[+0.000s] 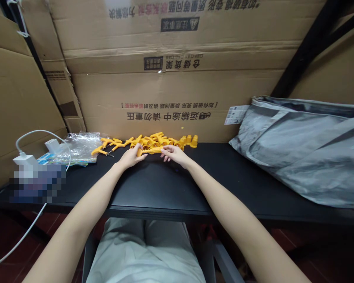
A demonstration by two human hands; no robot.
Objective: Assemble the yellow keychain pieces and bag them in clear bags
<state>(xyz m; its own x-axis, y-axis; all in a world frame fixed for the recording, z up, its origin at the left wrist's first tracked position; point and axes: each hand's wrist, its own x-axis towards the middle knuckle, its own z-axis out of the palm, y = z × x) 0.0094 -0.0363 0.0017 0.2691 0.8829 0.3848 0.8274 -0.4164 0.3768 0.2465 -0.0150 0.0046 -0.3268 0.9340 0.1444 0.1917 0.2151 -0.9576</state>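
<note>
Heaped yellow plastic parts (157,140) lie beyond; a slender yellow plastic piece (153,150) spans left hand (130,158) to right hand (175,154), clamped in both grips.

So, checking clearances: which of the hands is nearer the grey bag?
Right. The right hand holds one end of a yellow item, left of the grey bag; the left hand, at the other end, is farther away.

Both hands (130,158) close together, arms (96,198) outstretched
</note>
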